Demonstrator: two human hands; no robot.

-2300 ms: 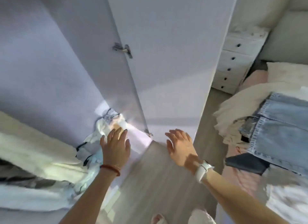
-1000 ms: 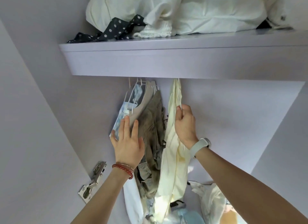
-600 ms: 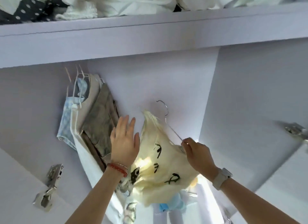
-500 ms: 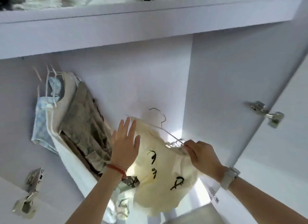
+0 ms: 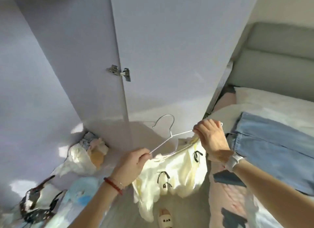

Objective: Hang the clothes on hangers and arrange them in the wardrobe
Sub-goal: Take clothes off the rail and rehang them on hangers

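Now my left grip (image 5: 136,161) and right grip (image 5: 209,134) pinch the white hanger (image 5: 171,137) ends, cream top (image 5: 176,170) draped below, at six o'clock. Next: probably square its shoulders, then hook it inside the wardrobe (image 5: 76,58).

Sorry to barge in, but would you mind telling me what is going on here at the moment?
A person is holding a white wire hanger in front of the open wardrobe door. The left hand pinches one end, the right hand grips the other. A pale yellow top with black bows hangs from it. Jeans lie on the bed to the right, and more clothes are piled on the wardrobe floor.
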